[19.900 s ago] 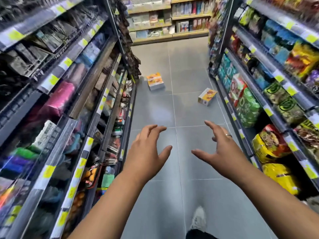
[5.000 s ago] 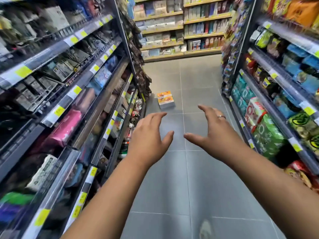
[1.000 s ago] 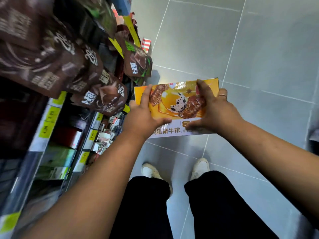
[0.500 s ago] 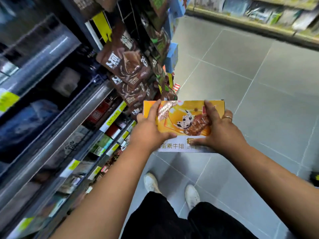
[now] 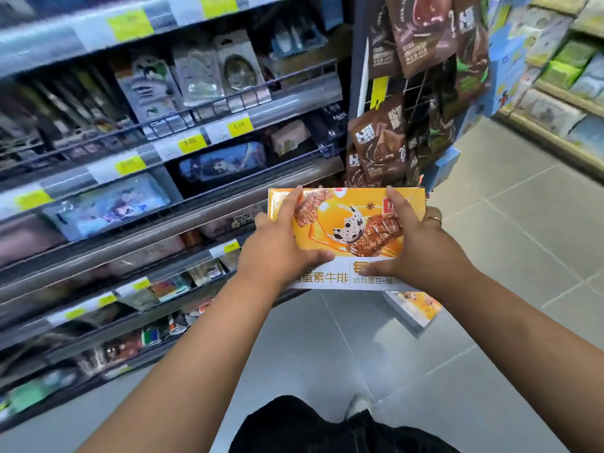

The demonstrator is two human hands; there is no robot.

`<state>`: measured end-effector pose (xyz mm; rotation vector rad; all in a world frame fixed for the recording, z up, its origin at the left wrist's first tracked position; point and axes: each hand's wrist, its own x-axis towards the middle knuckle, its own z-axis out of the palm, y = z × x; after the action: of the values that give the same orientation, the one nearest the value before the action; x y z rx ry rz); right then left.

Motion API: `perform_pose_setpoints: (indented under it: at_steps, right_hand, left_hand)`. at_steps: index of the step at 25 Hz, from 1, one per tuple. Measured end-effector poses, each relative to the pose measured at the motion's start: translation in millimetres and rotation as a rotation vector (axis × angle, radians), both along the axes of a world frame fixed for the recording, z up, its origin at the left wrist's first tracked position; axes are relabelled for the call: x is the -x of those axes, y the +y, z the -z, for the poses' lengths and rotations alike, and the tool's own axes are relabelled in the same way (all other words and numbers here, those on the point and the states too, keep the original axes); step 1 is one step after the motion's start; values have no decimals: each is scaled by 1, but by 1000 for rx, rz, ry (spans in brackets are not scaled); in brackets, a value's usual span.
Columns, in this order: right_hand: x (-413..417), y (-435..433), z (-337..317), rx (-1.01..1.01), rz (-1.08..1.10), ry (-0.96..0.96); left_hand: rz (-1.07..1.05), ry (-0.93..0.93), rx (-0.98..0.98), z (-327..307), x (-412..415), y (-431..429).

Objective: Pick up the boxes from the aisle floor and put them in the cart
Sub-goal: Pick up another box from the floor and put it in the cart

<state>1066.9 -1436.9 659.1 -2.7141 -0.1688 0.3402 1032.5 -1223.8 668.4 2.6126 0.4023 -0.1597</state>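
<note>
Head view: both my hands grasp a flat orange-and-white cardboard box printed with a speckled egg and brown meat pieces (image 5: 346, 230), held level in the air in front of me, above the grey tiled aisle floor (image 5: 510, 256). My left hand (image 5: 277, 253) clamps the box's left end, index finger stretched along the top face, thumb on the white text strip. My right hand (image 5: 421, 253) clamps the right end the same way, with a thin gold ring (image 5: 433, 219) on one finger. A second orange-and-white box of the same print (image 5: 413, 308) lies on the floor just below the held one, partly hidden by it and by my right wrist. To my left is a grey metal shelf rack with yellow price tags (image 5: 192, 143); its goods are blurred. Brown foil snack pouches (image 5: 379, 148) hang on the rack's end just beyond the held box. My black trousers (image 5: 310, 426) and one white shoe (image 5: 358, 405) show at bottom.
</note>
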Motion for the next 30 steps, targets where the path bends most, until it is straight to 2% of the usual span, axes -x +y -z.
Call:
perform_pose_setpoints:
  at_steps: [8, 19, 30]
  right_hand:
    - [63, 174, -42, 49, -406, -28]
    - [259, 411, -57, -21, -958, -37]
    - [385, 604, -56, -69, -1399, -47]
  left_hand:
    - [-428, -58, 8, -28, 142, 138]
    - [-988, -78, -41, -44, 414, 285]
    - [-1413, -96, -46, -42, 561, 389]
